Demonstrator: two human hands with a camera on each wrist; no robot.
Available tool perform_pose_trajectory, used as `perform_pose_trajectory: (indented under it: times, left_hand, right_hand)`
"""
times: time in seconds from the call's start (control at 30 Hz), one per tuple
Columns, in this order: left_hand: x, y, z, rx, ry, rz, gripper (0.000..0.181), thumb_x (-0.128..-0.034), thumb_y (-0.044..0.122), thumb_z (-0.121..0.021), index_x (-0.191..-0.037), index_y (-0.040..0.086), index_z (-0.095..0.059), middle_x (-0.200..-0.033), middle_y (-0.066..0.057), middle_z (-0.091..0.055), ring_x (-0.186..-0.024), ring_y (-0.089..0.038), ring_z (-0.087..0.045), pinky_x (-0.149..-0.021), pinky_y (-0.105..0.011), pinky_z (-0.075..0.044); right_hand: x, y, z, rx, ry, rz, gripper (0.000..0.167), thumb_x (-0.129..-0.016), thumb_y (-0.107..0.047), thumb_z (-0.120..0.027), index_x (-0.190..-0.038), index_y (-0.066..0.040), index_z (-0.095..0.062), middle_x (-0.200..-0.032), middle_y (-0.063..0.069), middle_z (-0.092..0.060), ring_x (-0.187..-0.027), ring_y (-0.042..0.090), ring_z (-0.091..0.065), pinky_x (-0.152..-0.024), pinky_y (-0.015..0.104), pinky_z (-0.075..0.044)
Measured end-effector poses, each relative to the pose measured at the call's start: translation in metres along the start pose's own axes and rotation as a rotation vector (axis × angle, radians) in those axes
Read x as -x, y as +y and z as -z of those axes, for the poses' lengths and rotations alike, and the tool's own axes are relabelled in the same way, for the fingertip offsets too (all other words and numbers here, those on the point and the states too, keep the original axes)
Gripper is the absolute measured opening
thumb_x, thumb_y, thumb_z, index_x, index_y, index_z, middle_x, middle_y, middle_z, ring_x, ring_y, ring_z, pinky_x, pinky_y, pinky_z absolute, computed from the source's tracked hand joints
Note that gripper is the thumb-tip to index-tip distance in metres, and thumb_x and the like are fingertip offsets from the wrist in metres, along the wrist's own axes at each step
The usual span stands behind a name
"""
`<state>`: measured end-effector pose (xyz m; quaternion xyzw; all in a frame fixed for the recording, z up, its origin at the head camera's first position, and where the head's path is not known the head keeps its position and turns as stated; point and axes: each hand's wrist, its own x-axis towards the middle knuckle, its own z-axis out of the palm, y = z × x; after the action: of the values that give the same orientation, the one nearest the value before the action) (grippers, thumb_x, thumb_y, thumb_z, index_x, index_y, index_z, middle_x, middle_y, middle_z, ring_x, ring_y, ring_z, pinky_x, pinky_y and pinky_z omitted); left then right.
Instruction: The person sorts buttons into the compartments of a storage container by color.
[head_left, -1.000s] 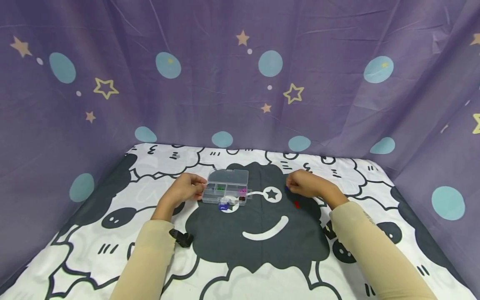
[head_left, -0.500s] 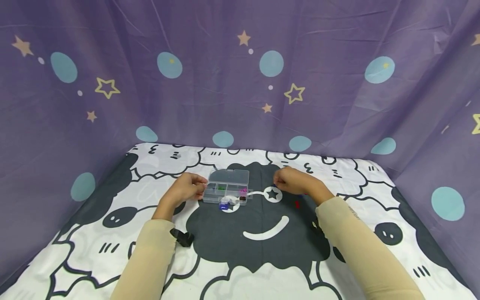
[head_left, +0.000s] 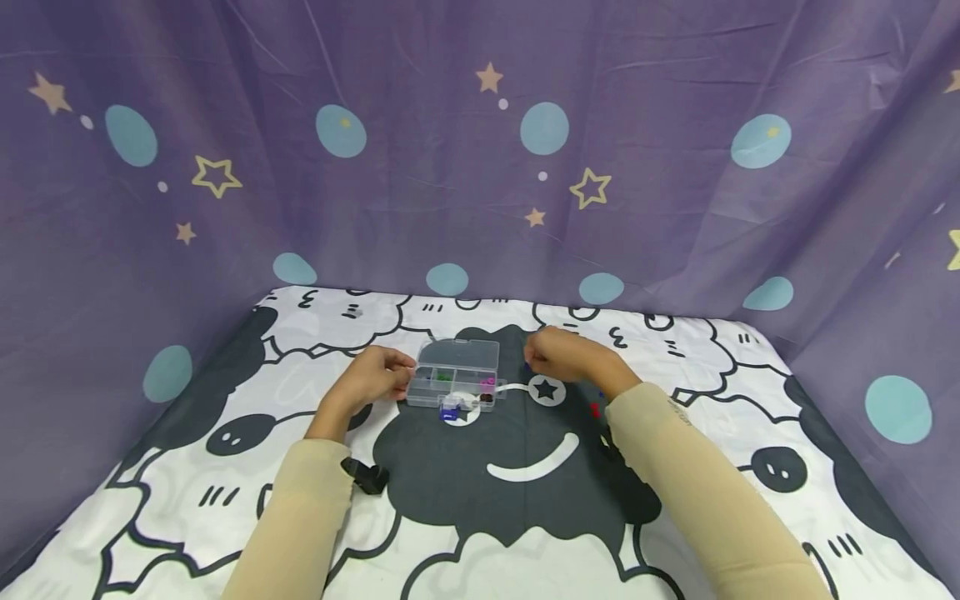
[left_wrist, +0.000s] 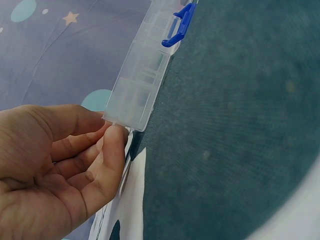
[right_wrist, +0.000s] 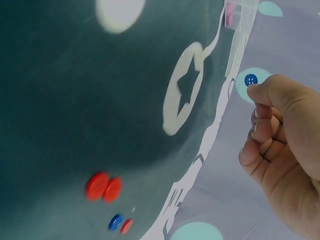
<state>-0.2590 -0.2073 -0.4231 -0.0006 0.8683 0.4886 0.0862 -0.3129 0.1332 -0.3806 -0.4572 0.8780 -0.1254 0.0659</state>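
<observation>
A clear plastic compartment box (head_left: pixel 423 401) stands on the patterned cloth, its lid (head_left: pixel 459 354) raised at the back. Green, pink and dark brown pieces lie in separate compartments. My left hand (head_left: pixel 375 375) holds the box's left end, thumb and fingers at the corner in the left wrist view. A blue latch (left_wrist: pixel 182 27) sits on the front side. To the right of the box, my right hand (head_left: pixel 561 355) pinches a blue four-hole button (right_wrist: pixel 251 79) between thumb and finger, with its other fingers curled.
Two larger red buttons (right_wrist: pixel 97 186) lie on the dark cloth, with a smaller blue button (right_wrist: pixel 115 222) and a small red button (right_wrist: pixel 126 226) beside them. A purple curtain (head_left: pixel 480 167) hangs behind. A black device (head_left: pixel 365 476) is by the left sleeve.
My right hand has moved left toward the box, carrying the blue button away from the loose buttons. The left hand and box stay in place.
</observation>
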Motion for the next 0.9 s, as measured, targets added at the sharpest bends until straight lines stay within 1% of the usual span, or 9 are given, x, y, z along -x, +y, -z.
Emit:
perform_pose_trajectory:
  times: [0.1,0.33,0.43,0.63,0.83,0.9]
  left_hand:
    - [0.001,0.000,0.000,-0.004,0.001,-0.001,0.026,-0.1012,0.005,-0.062,-0.125,-0.005,-0.067,-0.101,-0.016,-0.068,-0.073,-0.015,-0.066,-0.064,-0.028,-0.060]
    - [0.000,0.000,-0.001,0.005,0.000,0.001,0.026,-0.1011,0.005,-0.062,-0.125,-0.005,-0.067,-0.103,-0.017,-0.069,-0.074,-0.015,-0.067,-0.065,-0.027,-0.061]
    - [-0.001,-0.001,0.000,0.007,-0.001,0.002,0.026,-0.1013,0.005,-0.061,-0.125,-0.005,-0.066,-0.103,-0.017,-0.068,-0.073,-0.016,-0.067,-0.065,-0.028,-0.061]
    - [-0.001,-0.002,-0.001,0.003,-0.001,0.002,0.026,-0.1014,0.004,-0.060,-0.125,-0.004,-0.067,-0.103,-0.017,-0.068,-0.074,-0.016,-0.067,-0.065,-0.028,-0.061]
    - [-0.001,-0.001,-0.001,0.006,-0.001,0.006,0.025,-0.1012,0.003,-0.059,-0.124,-0.004,-0.067,-0.104,-0.017,-0.068,-0.074,-0.017,-0.068,-0.065,-0.028,-0.061]
    - [0.000,0.000,0.000,0.008,0.000,0.011,0.025,-0.1012,0.004,-0.059,-0.124,-0.003,-0.067,-0.103,-0.017,-0.068,-0.074,-0.017,-0.068,-0.065,-0.029,-0.061]
  right_hand:
    - [-0.008,-0.005,0.000,0.018,-0.011,0.010,0.038,-0.094,0.004,-0.058,-0.066,-0.016,-0.042,-0.064,-0.007,-0.032,-0.056,0.008,-0.026,-0.056,0.024,-0.025]
    - [-0.024,-0.011,-0.004,0.035,0.001,0.037,0.043,-0.092,0.006,-0.057,-0.063,-0.018,-0.036,-0.061,-0.008,-0.027,-0.056,0.008,-0.021,-0.056,0.024,-0.021]
    - [-0.031,-0.014,-0.007,0.041,-0.002,0.057,0.044,-0.094,0.004,-0.055,-0.062,-0.019,-0.035,-0.060,-0.008,-0.026,-0.055,0.008,-0.019,-0.056,0.024,-0.020]
    - [-0.044,-0.023,-0.008,0.048,0.000,0.081,0.045,-0.096,0.004,-0.051,-0.061,-0.019,-0.033,-0.061,-0.007,-0.024,-0.056,0.009,-0.017,-0.057,0.025,-0.020]
    - [-0.054,-0.032,-0.008,0.068,-0.001,0.101,0.046,-0.094,0.005,-0.053,-0.061,-0.019,-0.032,-0.060,-0.007,-0.024,-0.056,0.009,-0.018,-0.058,0.024,-0.021]
    - [-0.057,-0.035,-0.009,0.079,-0.001,0.093,0.046,-0.095,0.004,-0.053,-0.061,-0.019,-0.033,-0.060,-0.007,-0.024,-0.056,0.009,-0.018,-0.057,0.024,-0.021]
